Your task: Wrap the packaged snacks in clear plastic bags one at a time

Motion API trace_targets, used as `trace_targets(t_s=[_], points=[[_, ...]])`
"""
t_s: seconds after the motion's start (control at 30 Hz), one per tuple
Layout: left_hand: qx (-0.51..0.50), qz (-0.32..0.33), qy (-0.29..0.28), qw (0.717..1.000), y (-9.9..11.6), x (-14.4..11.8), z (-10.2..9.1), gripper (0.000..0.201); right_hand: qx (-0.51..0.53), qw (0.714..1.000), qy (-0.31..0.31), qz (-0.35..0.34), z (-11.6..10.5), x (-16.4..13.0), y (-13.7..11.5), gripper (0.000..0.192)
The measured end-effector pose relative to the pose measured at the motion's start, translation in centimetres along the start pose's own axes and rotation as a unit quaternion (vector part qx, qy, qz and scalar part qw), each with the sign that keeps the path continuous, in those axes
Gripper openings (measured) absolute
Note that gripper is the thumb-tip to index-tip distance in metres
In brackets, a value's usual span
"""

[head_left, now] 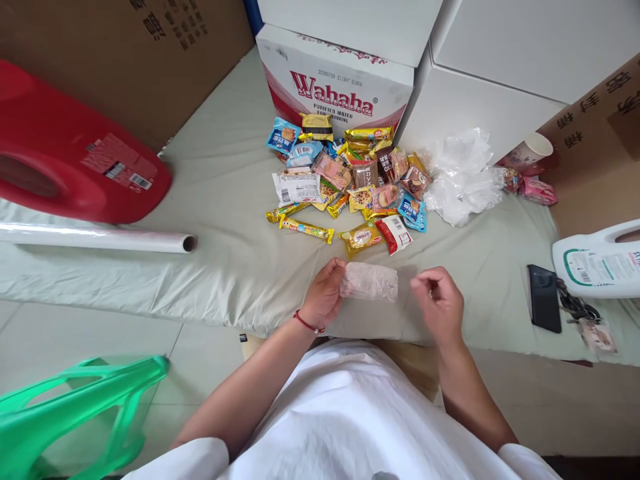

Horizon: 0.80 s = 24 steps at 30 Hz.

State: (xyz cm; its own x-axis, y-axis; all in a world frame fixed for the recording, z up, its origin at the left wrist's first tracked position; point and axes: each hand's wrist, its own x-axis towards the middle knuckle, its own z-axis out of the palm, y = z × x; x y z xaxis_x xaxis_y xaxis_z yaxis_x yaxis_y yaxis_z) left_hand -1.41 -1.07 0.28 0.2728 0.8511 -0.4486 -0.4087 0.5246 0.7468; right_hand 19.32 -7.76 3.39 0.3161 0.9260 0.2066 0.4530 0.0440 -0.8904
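My left hand grips the left end of a small clear plastic bag, which lies crinkled and flat above the cloth. To the right of the bag, a little apart from it, my right hand has its fingers curled in a pinch; whether anything is between them cannot be made out. Beyond both hands is a heap of packaged snacks. Nearest the bag lie a yellow snack packet and a red and white packet. A pile of clear plastic bags sits right of the heap.
A Wahaha carton stands behind the snacks. At left are a red jug and a white roll. A phone, keys, a white bottle and a paper cup are at right. A green stool stands lower left.
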Motion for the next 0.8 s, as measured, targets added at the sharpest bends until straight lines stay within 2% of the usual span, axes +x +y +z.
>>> trace_targets(t_s=[0.07, 0.1, 0.13, 0.2, 0.27, 0.33, 0.4, 0.47, 0.57, 0.63, 0.73, 0.8], points=[[-0.005, -0.003, -0.009, 1.0, -0.1, 0.0, 0.3, 0.046, -0.074, 0.982, -0.109, -0.134, 1.0, -0.4, -1.2, 0.022], [-0.006, -0.003, -0.015, 1.0, -0.2, 0.0, 0.5, 0.046, -0.099, 0.966, -0.16, -0.176, 1.7, -0.5, -1.5, 0.023], [-0.007, -0.002, -0.019, 1.0, -0.2, 0.0, 0.5, 0.045, -0.115, 0.954, -0.195, -0.197, 2.5, -0.6, -1.6, 0.02], [-0.009, 0.001, -0.025, 1.0, -0.2, 0.1, 0.4, 0.044, -0.104, 0.95, -0.223, -0.195, 3.7, -0.6, -1.4, 0.011], [-0.009, -0.006, -0.029, 1.0, -0.2, 0.2, 0.0, 0.043, -0.048, 0.962, -0.224, -0.148, 4.4, -0.5, -1.0, 0.014], [-0.012, -0.013, -0.023, 1.0, -0.2, 0.0, -0.5, 0.046, 0.03, 0.974, -0.221, -0.049, 4.6, -0.5, -0.7, 0.014], [-0.013, -0.013, -0.016, 1.0, -0.2, -0.4, -0.7, 0.049, 0.111, 0.971, -0.198, 0.074, 4.7, -0.7, -0.7, 0.02], [0.01, 0.006, -0.021, 1.0, -0.2, -1.1, -0.6, 0.053, 0.17, 0.958, -0.167, 0.158, 5.0, -0.9, -1.0, 0.026], [0.114, 0.061, -0.044, 0.991, -0.4, -1.8, -0.4, 0.049, 0.196, 0.952, -0.15, 0.183, 5.6, -1.2, -1.3, 0.027], [0.16, 0.09, -0.028, 0.983, -0.5, -1.8, -0.3, 0.038, 0.212, 0.947, -0.146, 0.193, 5.8, -1.0, -1.5, 0.027], [0.108, 0.071, 0.005, 0.992, -0.4, -1.3, -0.6, 0.033, 0.264, 0.93, -0.099, 0.234, 5.6, -0.4, -1.8, 0.029], [0.048, 0.036, -0.001, 0.998, -0.1, -1.0, -1.1, 0.035, 0.292, 0.918, -0.066, 0.262, 4.8, 0.2, -1.8, 0.031]])
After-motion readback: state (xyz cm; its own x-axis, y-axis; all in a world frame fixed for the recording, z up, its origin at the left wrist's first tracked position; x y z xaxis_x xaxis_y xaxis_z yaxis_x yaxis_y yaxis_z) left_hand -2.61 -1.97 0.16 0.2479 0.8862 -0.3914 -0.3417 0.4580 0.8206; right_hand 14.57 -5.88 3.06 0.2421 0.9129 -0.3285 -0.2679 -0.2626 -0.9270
